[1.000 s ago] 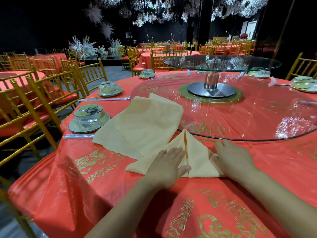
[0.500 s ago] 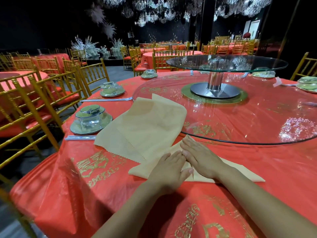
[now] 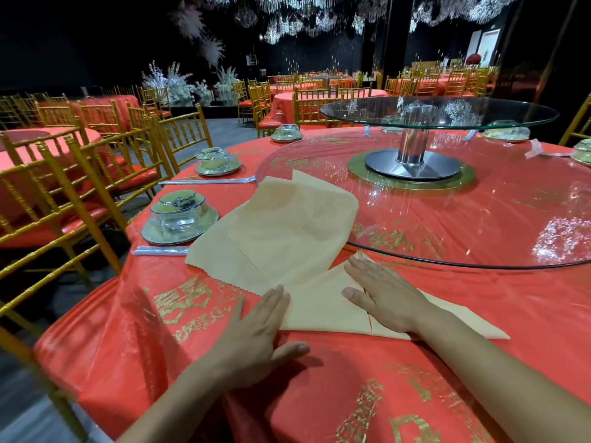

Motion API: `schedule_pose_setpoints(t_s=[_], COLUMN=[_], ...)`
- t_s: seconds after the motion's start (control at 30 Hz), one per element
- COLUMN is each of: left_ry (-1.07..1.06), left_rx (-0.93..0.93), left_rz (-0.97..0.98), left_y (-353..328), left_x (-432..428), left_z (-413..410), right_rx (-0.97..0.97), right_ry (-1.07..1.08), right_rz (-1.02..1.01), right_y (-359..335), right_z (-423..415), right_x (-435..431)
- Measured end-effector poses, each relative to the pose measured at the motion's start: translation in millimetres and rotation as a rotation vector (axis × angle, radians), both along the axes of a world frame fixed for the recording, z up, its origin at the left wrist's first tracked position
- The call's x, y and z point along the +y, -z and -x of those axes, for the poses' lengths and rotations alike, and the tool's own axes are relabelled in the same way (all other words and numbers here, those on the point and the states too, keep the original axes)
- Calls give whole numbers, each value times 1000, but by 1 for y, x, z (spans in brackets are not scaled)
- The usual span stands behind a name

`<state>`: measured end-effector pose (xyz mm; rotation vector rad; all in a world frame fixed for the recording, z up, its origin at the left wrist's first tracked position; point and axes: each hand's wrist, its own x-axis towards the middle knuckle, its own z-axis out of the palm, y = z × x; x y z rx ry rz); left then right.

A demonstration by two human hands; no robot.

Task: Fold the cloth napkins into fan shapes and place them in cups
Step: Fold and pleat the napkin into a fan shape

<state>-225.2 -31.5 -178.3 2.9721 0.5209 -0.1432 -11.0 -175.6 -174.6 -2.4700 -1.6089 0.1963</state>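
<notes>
A beige cloth napkin (image 3: 323,310) folded into a flat triangle lies on the red tablecloth near the table's front edge. My right hand (image 3: 380,295) presses flat on its middle, fingers straight and pointing away to the left. My left hand (image 3: 259,327) lies flat at the triangle's left corner, fingers straight, thumb spread out on the cloth. A stack of loosely folded beige napkins (image 3: 281,225) lies just behind, partly over the glass turntable's rim. An upturned cup and bowl on a saucer (image 3: 180,216) stands to the left.
A large glass turntable (image 3: 479,219) covers the table's centre, with a raised smaller glass tier (image 3: 438,111) on a steel post. More place settings (image 3: 218,160) and wrapped chopsticks (image 3: 160,250) line the left rim. Gold chairs (image 3: 80,174) crowd the left side.
My right hand swept from the napkin's right corner to its middle, folding that flap out to the right. My left hand slid left from the centre to the triangle's left corner.
</notes>
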Motion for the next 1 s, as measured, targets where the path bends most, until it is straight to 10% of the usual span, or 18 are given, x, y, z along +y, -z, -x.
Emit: schedule_pose_setpoints(t_s=[0.33,0.43,0.67,1.0], left_ry=[55,222,143,231], left_rx=[-253,-447,-311,-347], left_rz=[-241,61,156,92], left_y=[-13,-16,-16,-2], left_x=[-18,-49,-66,-63], left_z=[-17,-52,-85,-99], right_rx=[-57,-11,766,165], right_ry=[-22,3,87,13], right_rz=[12,0,-356,-173], right_y=[3,3,-26,-1], right_z=[-1,-1,-4,2], right_x=[0,1,-16,-63])
